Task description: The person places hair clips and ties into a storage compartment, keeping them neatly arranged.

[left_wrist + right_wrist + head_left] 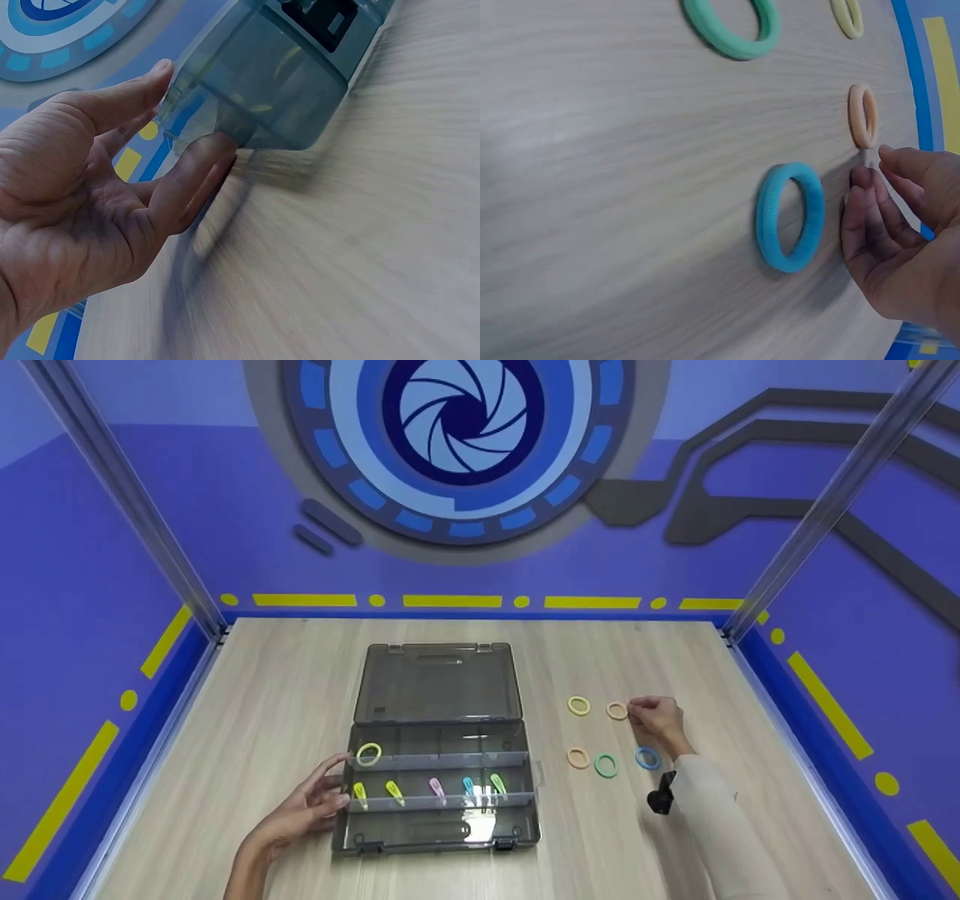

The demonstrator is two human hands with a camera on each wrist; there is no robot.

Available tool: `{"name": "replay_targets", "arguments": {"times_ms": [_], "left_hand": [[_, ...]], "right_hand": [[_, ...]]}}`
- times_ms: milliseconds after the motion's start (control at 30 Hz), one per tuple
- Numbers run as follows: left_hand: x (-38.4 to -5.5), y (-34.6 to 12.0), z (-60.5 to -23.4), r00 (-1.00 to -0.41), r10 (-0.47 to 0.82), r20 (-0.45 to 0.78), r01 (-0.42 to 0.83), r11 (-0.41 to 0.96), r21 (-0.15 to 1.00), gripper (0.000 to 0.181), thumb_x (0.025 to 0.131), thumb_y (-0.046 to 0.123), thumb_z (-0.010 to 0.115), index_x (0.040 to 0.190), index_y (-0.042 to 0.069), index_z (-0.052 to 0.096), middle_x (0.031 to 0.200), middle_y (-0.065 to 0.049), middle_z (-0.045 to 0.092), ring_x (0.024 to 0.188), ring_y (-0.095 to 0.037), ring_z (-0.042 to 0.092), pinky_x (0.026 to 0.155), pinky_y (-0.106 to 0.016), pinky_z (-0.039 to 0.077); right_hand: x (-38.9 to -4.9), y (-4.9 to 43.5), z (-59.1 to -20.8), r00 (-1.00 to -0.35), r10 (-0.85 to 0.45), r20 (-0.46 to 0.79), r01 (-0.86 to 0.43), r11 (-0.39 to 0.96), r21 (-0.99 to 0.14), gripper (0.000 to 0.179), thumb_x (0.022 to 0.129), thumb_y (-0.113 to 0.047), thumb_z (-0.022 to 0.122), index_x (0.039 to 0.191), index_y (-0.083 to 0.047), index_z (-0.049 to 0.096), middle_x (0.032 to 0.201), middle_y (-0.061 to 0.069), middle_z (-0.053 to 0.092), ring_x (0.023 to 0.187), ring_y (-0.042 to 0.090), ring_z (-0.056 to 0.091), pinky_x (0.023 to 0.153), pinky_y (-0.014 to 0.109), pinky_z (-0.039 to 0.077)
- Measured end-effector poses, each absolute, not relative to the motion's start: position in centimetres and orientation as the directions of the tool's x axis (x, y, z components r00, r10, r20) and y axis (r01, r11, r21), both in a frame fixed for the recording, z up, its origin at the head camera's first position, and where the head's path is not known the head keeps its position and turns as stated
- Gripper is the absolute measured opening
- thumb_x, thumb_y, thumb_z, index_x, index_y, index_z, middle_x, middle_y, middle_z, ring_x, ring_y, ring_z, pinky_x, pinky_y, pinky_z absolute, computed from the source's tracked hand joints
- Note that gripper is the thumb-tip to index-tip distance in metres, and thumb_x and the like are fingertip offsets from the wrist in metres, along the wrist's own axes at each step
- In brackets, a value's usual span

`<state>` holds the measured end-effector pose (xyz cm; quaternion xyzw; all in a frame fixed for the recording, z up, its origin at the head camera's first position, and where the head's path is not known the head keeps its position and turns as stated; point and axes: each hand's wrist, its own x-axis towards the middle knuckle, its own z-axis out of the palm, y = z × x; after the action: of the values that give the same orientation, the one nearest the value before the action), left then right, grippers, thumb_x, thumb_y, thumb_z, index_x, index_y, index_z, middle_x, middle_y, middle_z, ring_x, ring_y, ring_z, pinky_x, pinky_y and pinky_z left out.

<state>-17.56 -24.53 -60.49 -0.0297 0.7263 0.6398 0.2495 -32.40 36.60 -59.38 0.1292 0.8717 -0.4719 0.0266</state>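
Observation:
My left hand (296,815) is at the left side of a smoky clear compartment box (436,851), its fingertips against the wall; the left wrist view shows its fingers loosely bent at the box corner. My right hand (661,720) reaches to a peach hair tie (617,718), thumb and fingertips just at its edge. The right wrist view shows the fingertips close beside that peach hair tie (853,116), not around it. A blue hair tie (767,217) lies near the hand. Inside the box, a yellow-green hair tie (360,760) lies in the back left compartment.
Several snap hair clips (437,789) lie in the box's middle row. The box lid (439,690) is folded back. A yellow hair tie (570,709), another peach one (568,761) and a green one (598,769) lie on the wooden table (270,690), right of the box.

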Motion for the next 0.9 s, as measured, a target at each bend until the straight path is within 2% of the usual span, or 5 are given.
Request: {"name": "replay_targets", "arguments": {"times_ms": [167,267,500,700,900], "left_hand": [[-17.6,-24.3,-60.5,-0.871,0.264,-0.414,-0.375,0.187,0.908,0.079,0.102,0.030,0.065,0.164,0.025,0.018,0.158,-0.029,0.030,0.126,-0.031,0.056,0.092,-0.043,0.054],[-17.5,-24.3,-60.5,-0.868,0.273,-0.414,-0.376,0.182,0.909,0.080,0.101,0.030,0.065,0.164,0.024,0.017,0.158,-0.031,0.029,0.128,-0.033,0.056,0.095,-0.047,0.054],[-17.6,-24.6,-60.5,-0.874,0.283,-0.396,-0.355,0.184,0.916,0.079,0.102,0.028,0.065,0.164,0.022,0.017,0.158,-0.032,0.029,0.126,-0.031,0.055,0.095,-0.047,0.054],[-17.6,-24.7,-60.7,-0.873,0.310,-0.376,-0.331,0.190,0.924,0.079,0.102,0.028,0.064,0.164,0.020,0.015,0.158,-0.033,0.028,0.129,-0.033,0.055,0.097,-0.049,0.054],[-17.5,-24.9,-60.7,-0.874,0.327,-0.359,-0.311,0.191,0.931,0.079,0.103,0.026,0.063,0.164,0.019,0.014,0.157,-0.034,0.029,0.129,-0.033,0.054,0.097,-0.051,0.054]], "right_hand": [[-32.1,36.4,-59.8,-0.977,0.191,-0.095,0.194,0.614,-0.765,0.030,0.098,-0.015,0.069,0.114,0.010,0.072,0.099,0.023,0.077,0.072,0.014,0.072,0.058,0.021,0.050],[-32.0,36.2,-60.0,-0.979,0.180,-0.092,0.189,0.650,-0.736,0.032,0.096,-0.019,0.071,0.113,0.008,0.072,0.100,0.022,0.076,0.072,0.012,0.067,0.059,0.020,0.048],[-31.9,35.6,-60.2,-0.989,0.127,-0.070,0.139,0.694,-0.706,0.025,0.094,-0.016,0.072,0.105,0.007,0.074,0.090,0.017,0.076,0.064,0.007,0.057,0.055,0.021,0.043],[-31.6,35.5,-60.1,-0.989,0.135,-0.057,0.138,0.720,-0.680,0.019,0.094,-0.012,0.070,0.098,0.006,0.075,0.085,0.017,0.076,0.065,0.011,0.063,0.055,0.020,0.043],[-31.4,35.5,-59.5,-0.986,0.126,-0.106,0.164,0.690,-0.705,0.019,0.096,-0.011,0.068,0.099,0.007,0.074,0.086,0.019,0.076,0.068,0.017,0.070,0.052,0.021,0.047]]}}
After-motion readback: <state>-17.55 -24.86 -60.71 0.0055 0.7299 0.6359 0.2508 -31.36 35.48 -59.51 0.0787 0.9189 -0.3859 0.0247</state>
